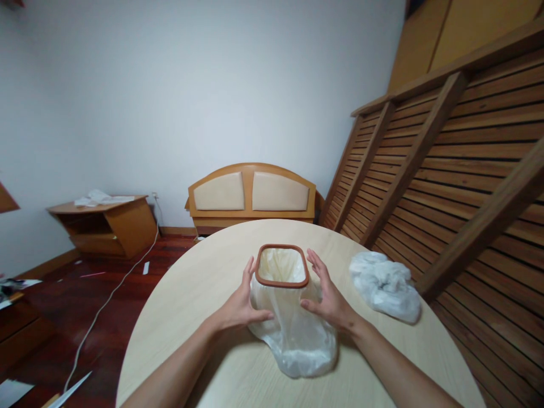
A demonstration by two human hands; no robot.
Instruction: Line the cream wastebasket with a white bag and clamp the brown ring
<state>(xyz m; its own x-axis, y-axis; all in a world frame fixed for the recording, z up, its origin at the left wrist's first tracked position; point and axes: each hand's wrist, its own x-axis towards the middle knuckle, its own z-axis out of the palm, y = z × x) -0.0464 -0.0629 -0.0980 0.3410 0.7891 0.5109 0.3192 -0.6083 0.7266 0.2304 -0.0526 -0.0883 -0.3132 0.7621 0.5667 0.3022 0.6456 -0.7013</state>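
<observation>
Head view: bin (282, 284) is standing upright on the surface (191, 294), clear bag (304, 348) draping down its front. Left hand (241, 303) and right hand (328, 300) are flanking it, fingers spread wide, not gripping; contact unclear. Crumpled plastic (385, 288) is lying to the right.

Pale wall (238, 79), dark red floor (93, 289), padded headboard (249, 190), slatted wooden frame (446, 164), low cabinet (131, 228)

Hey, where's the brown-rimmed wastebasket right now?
The brown-rimmed wastebasket stands on the round table at the head view's lower centre, between the left hand and right hand, left of the crumpled white plastic.
</observation>
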